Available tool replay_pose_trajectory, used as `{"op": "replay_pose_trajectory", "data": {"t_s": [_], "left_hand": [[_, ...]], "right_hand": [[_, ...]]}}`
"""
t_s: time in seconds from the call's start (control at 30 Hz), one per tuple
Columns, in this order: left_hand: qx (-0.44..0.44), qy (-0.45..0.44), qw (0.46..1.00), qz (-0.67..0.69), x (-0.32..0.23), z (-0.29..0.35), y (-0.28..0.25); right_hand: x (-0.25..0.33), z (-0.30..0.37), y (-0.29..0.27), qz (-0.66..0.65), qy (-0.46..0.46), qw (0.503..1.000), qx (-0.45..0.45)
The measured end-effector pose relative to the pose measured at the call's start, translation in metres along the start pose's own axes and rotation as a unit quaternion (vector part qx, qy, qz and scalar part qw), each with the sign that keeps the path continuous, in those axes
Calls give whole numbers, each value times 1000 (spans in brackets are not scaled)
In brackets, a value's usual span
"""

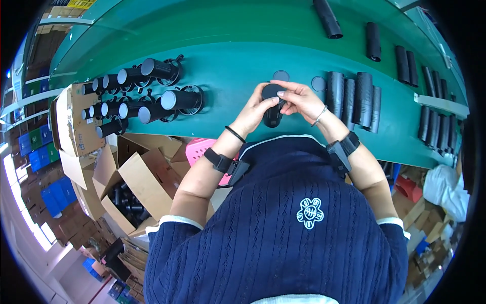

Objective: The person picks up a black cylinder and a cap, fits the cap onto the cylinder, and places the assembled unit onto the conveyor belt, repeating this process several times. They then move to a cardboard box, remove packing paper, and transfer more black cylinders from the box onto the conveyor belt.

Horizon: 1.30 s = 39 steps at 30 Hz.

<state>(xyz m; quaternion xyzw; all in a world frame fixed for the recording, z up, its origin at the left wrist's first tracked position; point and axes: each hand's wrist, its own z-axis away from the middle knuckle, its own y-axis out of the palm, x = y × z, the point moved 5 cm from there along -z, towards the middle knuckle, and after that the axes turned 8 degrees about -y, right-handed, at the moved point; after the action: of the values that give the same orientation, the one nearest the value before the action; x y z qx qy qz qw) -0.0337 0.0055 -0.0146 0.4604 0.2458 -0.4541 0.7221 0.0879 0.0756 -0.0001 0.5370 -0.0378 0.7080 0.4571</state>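
Observation:
Both hands meet at the middle of the bench around an upright black tube (272, 118). A dark round disc (272, 91) covers its top end. My left hand (253, 112) curls around the tube's left side, with its thumb on the disc. My right hand (302, 101) presses thumb and fingers on the disc's right edge. The right fingertips are partly hidden. Just beyond the hands lies a loose dark disc (281, 75). Another flat disc (318, 83) lies to the right, beside a row of black ribbed tubes (363, 99).
On the left, several black cylinders with ring-shaped bases (182, 100) lie in rows on the green bench (233, 66). More black tubes (373, 41) lie at the far right. Below the bench's left edge, an open cardboard box (144, 185) holds black parts, near a pink perforated item (198, 150).

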Motion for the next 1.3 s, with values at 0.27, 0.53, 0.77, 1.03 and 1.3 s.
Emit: {"op": "replay_pose_trajectory", "data": {"t_s": [0.27,0.53,0.77,1.03,1.3], "left_hand": [[13,38,990,-133,-2,-7,-1],[-1,79,990,115,-34,-17,-10],[11,81,992,96,-108,17,17],[315,273,909,11,-248,150,142],[264,236,932,-77,-207,124,116]], "right_hand": [[-5,-12,-13,-28,22,999,-2],[-31,-1,-11,179,-127,970,104],[61,-137,-91,517,-206,790,-258],[109,-151,-150,668,-165,663,-294],[81,104,-200,662,51,592,-457]]}}
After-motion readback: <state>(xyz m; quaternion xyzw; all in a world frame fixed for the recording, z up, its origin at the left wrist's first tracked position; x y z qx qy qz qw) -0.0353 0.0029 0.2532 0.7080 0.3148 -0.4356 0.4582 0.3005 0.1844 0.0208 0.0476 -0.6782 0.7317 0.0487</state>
